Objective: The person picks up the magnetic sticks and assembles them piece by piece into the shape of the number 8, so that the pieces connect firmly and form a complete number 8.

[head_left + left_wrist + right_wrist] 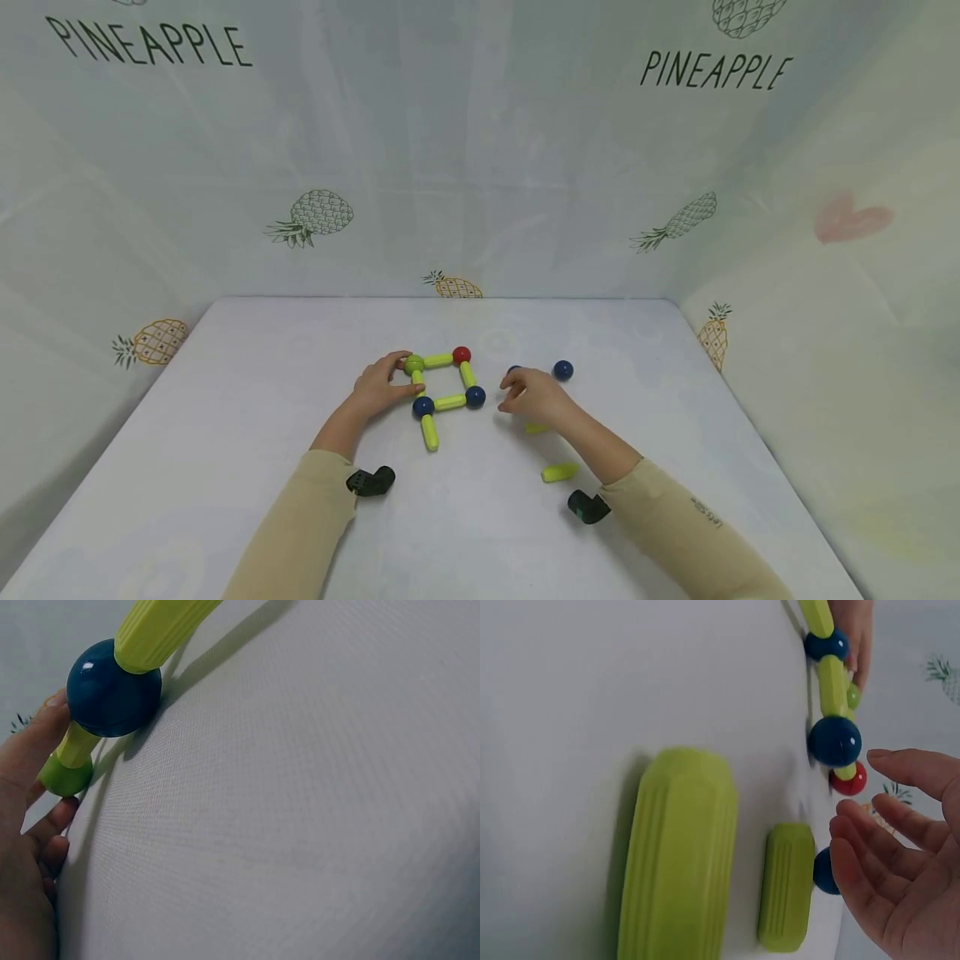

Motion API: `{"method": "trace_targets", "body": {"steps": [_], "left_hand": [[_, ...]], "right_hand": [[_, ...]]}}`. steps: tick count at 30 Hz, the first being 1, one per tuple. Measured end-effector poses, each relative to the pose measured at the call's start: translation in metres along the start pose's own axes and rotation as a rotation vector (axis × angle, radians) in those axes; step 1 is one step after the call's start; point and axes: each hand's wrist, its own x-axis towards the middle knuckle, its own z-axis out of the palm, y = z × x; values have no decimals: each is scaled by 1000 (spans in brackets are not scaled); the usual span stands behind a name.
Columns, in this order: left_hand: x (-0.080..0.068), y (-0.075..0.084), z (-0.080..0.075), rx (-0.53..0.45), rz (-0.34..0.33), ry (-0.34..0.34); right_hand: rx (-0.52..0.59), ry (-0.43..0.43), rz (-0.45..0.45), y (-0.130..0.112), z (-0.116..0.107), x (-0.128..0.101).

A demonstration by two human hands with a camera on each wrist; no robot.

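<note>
Left hand (375, 390) curled round left side of square frame (450, 402) lying on white table (465, 533), thumb across rod, fingers by green ball (414, 364). Red ball (462, 355) at far right corner, blue balls at two near corners; extra rod (430, 433) juts toward person. Right hand (536, 395) holds nothing, thumb and fingers apart, just right of frame. Loose blue ball (563, 370) beyond it; two loose yellow-green rods (559, 472) nearer person.

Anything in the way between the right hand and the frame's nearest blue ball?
Nothing visible: only bare tabletop shows between the right hand and that blue ball. The loose yellow-green sticks lie nearer the person, off that path.
</note>
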Motion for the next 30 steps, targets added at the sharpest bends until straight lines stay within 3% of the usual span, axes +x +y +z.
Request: {"method": "trace_targets", "body": {"steps": [9, 18, 30], "left_hand": [[-1, 1, 0, -12, -10, -2], [-2, 0, 1, -10, -20, -14], [-2, 1, 0, -6, -25, -15]], "right_hand": [[6, 80, -12, 3, -12, -2], [-51, 153, 2, 16, -14, 11], [-73, 149, -3, 24, -11, 28]]}}
